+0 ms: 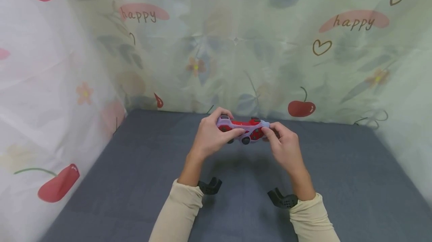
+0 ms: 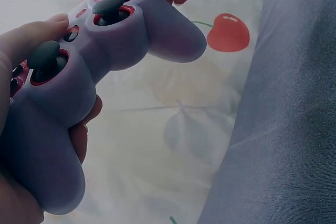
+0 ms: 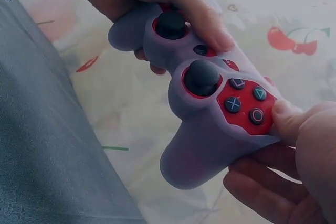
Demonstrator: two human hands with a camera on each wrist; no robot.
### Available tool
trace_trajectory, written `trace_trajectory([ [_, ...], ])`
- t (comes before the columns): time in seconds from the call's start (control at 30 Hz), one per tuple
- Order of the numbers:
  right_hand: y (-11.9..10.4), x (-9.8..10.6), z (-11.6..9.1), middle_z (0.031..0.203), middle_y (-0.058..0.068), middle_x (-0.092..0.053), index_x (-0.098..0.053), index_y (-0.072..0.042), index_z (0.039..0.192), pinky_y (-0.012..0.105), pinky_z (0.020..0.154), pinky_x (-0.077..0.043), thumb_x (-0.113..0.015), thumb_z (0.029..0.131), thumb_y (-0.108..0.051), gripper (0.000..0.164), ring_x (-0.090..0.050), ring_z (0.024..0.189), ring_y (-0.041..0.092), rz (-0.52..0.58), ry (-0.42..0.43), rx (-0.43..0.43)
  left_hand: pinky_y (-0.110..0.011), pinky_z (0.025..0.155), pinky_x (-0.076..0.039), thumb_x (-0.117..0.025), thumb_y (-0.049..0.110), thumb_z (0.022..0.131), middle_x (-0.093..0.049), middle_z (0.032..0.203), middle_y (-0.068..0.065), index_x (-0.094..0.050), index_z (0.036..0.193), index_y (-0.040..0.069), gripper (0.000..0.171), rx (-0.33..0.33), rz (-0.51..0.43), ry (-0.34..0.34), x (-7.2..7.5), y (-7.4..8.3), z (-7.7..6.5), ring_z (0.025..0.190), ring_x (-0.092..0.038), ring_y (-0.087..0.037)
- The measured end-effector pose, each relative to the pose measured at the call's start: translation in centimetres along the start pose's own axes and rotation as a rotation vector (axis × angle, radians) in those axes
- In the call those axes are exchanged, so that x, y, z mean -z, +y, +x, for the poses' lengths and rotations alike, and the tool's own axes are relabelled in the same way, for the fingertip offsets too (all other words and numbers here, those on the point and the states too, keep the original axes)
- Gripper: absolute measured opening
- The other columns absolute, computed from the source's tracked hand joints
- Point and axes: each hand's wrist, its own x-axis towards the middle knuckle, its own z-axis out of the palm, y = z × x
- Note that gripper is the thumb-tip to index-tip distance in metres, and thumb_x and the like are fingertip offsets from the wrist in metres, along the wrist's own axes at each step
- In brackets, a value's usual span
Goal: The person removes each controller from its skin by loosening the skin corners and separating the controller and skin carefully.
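Observation:
A red game controller [image 1: 248, 122] with black thumbsticks is held up above the table, wearing a pale lilac rubbery cover [image 3: 197, 148]. My left hand [image 1: 210, 134] grips its left side, thumb laid across the front by the small centre button and fingers behind, as the left wrist view shows. At the opposite end my right hand [image 1: 286, 146] pinches the cover's edge beside the symbol buttons [image 3: 245, 102], thumb on the front and fingers underneath. In the right wrist view that edge stands out from the red face. The controller's back is hidden.
Below the hands lies a dark grey table surface [image 1: 141, 182]. A printed cloth [image 1: 219, 54] with cherries and "happy" lettering hangs behind and along both sides. Black camera mounts [image 1: 210, 186] sit on both wrists, near the cream sleeves [image 1: 179, 212].

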Motion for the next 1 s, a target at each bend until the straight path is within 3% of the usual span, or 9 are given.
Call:
trace_trajectory([
  [0.2,-0.3,0.0,-0.1,0.097,0.019,-0.075,-0.069,0.004,0.106,0.005,0.075,-0.052,-0.065,0.1,-0.014,0.019,-0.076,0.08,0.029,0.031,0.031,-0.057,-0.032,0.064,-0.059,-0.086,0.039,0.082,-0.071,0.091,0.0,-0.061,0.112,0.024,0.042,0.01,-0.031,0.01,0.2,0.0,0.0,0.069,-0.068,-0.015],
  [0.43,-0.7,-0.3,-0.2,0.104,0.021,-0.075,-0.07,0.003,0.113,0.011,0.077,-0.056,-0.064,0.102,-0.021,0.027,-0.073,0.076,-0.004,0.164,0.116,-0.203,-0.036,0.062,-0.06,-0.087,0.04,0.081,-0.07,0.089,-0.001,-0.06,0.112,0.023,0.045,0.014,-0.127,0.053,0.2,-0.3,0.1,0.066,-0.066,-0.021],
  [0.6,-0.6,-0.4,-0.2,0.103,0.015,-0.075,-0.069,0.003,0.114,0.012,0.081,-0.056,-0.063,0.102,-0.024,0.03,-0.072,0.074,-0.006,0.241,0.18,-0.264,-0.037,0.063,-0.06,-0.087,0.04,0.081,-0.068,0.093,-0.003,-0.061,0.114,0.019,0.047,0.048,-0.189,0.082,0.1,-0.6,0.4,0.069,-0.067,-0.023],
  [0.73,-0.9,-0.3,-0.1,0.096,-0.008,-0.073,-0.069,0.005,0.114,0.016,0.082,-0.057,-0.063,0.102,-0.021,0.029,-0.074,0.077,-0.003,0.323,0.207,-0.255,-0.034,0.064,-0.06,-0.087,0.036,0.082,-0.066,0.091,-0.008,-0.063,0.112,0.018,0.043,0.107,-0.27,0.111,0.1,-0.6,0.7,0.07,-0.066,-0.024],
  [0.8,-1.0,-0.2,0.0,0.094,-0.011,-0.072,-0.069,0.005,0.114,0.016,0.083,-0.057,-0.064,0.101,-0.019,0.028,-0.074,0.079,-0.003,0.35,0.204,-0.244,-0.033,0.064,-0.06,-0.086,0.035,0.083,-0.066,0.092,-0.01,-0.063,0.111,0.018,0.04,0.141,-0.315,0.118,0.3,-0.7,0.8,0.071,-0.067,-0.024],
  [0.9,-1.2,-0.2,0.0,0.098,0.004,-0.074,-0.07,0.006,0.114,0.014,0.085,-0.055,-0.065,0.1,-0.014,0.025,-0.073,0.081,-0.007,0.321,0.192,-0.189,-0.033,0.065,-0.06,-0.086,0.036,0.082,-0.066,0.093,-0.01,-0.063,0.111,0.018,0.041,0.197,-0.368,0.115,0.3,-0.8,1.0,0.073,-0.068,-0.024],
  [1.0,-1.2,-0.5,0.1,0.1,0.018,-0.075,-0.072,0.006,0.111,0.01,0.083,-0.054,-0.069,0.096,-0.008,0.02,-0.071,0.08,-0.007,0.198,0.195,-0.069,-0.034,0.068,-0.062,-0.086,0.038,0.082,-0.067,0.1,-0.01,-0.063,0.112,0.017,0.043,0.221,-0.393,0.105,0.4,-1.0,1.0,0.079,-0.071,-0.025],
])
